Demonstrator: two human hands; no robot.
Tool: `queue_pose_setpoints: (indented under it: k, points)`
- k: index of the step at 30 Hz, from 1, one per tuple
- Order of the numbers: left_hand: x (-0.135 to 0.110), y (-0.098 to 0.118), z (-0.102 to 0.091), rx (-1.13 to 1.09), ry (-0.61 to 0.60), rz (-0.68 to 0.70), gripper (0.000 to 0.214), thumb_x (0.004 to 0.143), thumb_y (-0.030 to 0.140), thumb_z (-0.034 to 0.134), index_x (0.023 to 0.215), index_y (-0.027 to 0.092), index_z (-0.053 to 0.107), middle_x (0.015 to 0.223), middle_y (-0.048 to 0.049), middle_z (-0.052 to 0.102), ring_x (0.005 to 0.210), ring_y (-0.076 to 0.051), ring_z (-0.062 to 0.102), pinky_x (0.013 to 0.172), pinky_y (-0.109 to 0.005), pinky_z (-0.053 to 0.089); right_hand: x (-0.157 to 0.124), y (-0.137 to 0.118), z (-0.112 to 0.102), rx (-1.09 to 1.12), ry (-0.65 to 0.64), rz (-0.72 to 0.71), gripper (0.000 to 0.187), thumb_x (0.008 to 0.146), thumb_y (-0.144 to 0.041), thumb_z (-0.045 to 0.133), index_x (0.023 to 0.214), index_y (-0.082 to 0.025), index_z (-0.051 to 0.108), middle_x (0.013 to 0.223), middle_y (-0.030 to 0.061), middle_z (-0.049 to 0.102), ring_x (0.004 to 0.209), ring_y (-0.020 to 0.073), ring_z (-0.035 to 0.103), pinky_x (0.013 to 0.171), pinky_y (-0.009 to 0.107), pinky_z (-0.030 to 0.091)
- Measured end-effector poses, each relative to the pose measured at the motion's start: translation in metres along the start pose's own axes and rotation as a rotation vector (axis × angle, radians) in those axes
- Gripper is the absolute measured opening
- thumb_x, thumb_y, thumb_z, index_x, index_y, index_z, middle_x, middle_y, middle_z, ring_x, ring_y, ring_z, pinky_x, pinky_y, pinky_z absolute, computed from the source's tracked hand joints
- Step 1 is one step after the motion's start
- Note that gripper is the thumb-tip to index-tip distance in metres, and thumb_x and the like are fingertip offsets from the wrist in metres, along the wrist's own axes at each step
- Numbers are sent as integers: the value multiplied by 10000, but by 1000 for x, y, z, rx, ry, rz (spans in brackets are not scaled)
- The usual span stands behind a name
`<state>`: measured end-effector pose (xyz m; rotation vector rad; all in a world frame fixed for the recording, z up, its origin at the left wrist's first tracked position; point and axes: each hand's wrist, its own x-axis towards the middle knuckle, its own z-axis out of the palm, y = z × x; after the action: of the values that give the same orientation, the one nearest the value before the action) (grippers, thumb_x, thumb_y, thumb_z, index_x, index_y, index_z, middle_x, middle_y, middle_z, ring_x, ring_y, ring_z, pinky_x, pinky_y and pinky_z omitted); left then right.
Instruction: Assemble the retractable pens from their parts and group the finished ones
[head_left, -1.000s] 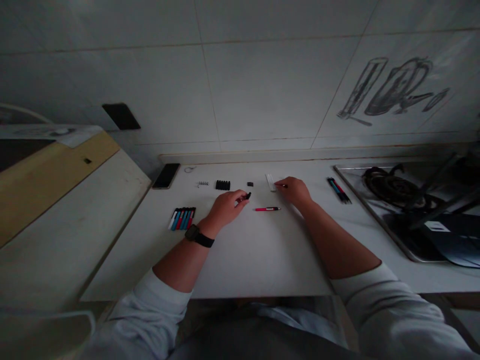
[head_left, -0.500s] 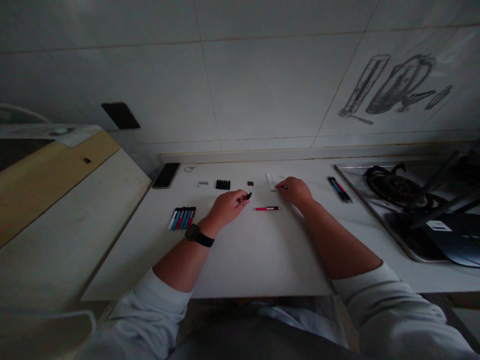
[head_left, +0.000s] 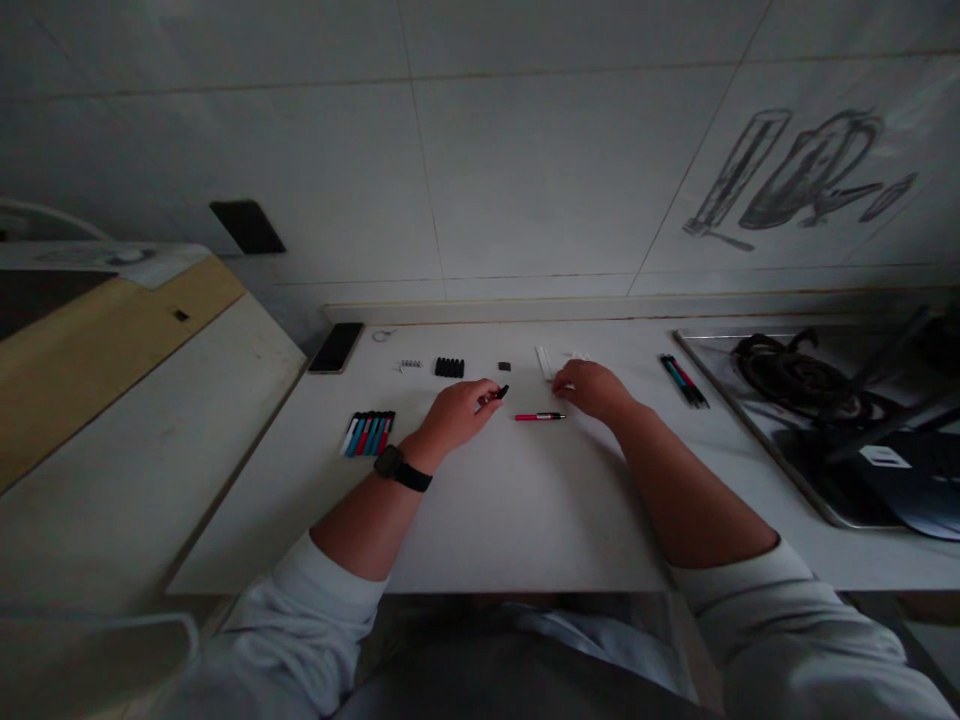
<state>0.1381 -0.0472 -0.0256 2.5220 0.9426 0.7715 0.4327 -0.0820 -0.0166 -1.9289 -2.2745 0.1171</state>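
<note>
My left hand (head_left: 459, 412), closed in a pinch, holds a small black pen part (head_left: 503, 392) above the white counter. My right hand (head_left: 594, 387) has its fingers pressed together by the near ends of clear thin tubes (head_left: 543, 362); whatever is between the fingertips is too small to make out. A red pen (head_left: 536, 416) with a black and silver end lies just in front of both hands. Behind my right hand are small white pieces (head_left: 580, 356), partly hidden. A small dark block (head_left: 504, 366) sits between the hands, farther back.
Leftward lie a row of black grips (head_left: 449, 368), small springs (head_left: 409, 365), several coloured pen barrels (head_left: 367, 434) and a phone (head_left: 337, 348). Pens (head_left: 683, 381) rest on the right beside a gas stove (head_left: 780, 400). A tiled wall (head_left: 525, 180) closes the back.
My right hand has shifted slightly toward me at the tubes' near ends, uncovering more white pieces behind it. My left hand keeps the black part. The whole view has shifted slightly.
</note>
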Motion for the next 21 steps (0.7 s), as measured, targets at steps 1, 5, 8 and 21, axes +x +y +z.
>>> queue_pose_setpoints:
  k: [1, 5, 8, 21]
  points:
    - [0, 1, 0, 2, 0, -1, 173, 965, 313, 669, 1105, 216, 702, 990, -55, 773, 884, -197, 722, 811, -329, 550, 0, -4, 0, 13, -1, -19, 156, 890, -203, 677, 944, -243, 818, 1010, 67, 742, 941, 207, 663, 822, 279, 470]
    - [0, 3, -2, 11, -4, -1, 170, 966, 309, 668, 1103, 215, 703, 999, -56, 774, 894, -203, 723, 813, -335, 548, -2, -18, -1, 60, -11, -30, 136, 901, -230, 677, 941, -229, 807, 983, 68, 726, 854, 190, 660, 761, 272, 458]
    - [0, 3, -3, 10, -2, 2, 167, 968, 311, 664, 1102, 219, 703, 1000, -51, 772, 896, -205, 719, 811, -336, 546, -3, -17, -1, 74, 5, -21, 127, 898, -245, 685, 953, -234, 799, 1000, 63, 722, 859, 186, 662, 759, 267, 459]
    - [1, -2, -3, 29, 55, 37, 106, 978, 256, 638, 1050, 204, 696, 1015, -49, 713, 931, -189, 661, 857, -334, 524, -6, -29, 8, -65, -39, -71, 189, 986, -180, 520, 1021, -163, 705, 1077, 152, 713, 972, 244, 664, 830, 314, 458]
